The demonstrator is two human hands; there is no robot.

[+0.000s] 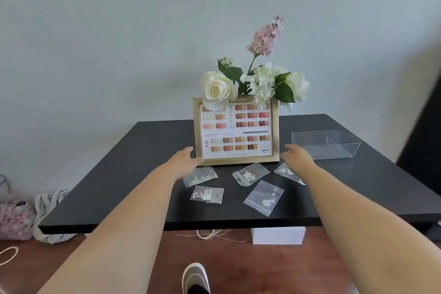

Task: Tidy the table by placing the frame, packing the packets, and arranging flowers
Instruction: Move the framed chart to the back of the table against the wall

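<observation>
Now standing: frame step at hand, packets wait

Both hands flank the gold frame [235, 130], upright mid-table before the flowers [256, 79]. The left hand [185, 159], fingers loosely spread, touches its lower left corner; the right hand [297, 154] hovers open just beside the right edge, holding nothing. Five packets [250, 174] lie loose in front, the clear box [325, 143] empty at right. Judged next: gathering packets into that box.

The frame [236, 131] hides the flowers' [255, 79] stems and whatever holds them. Its chart lettering is too small to read. Behind the frame's lower left corner the left hand's [185, 159] fingertips disappear. The right forearm covers part of one packet [282, 170]. The shoe [195, 278] is cut off below.
</observation>
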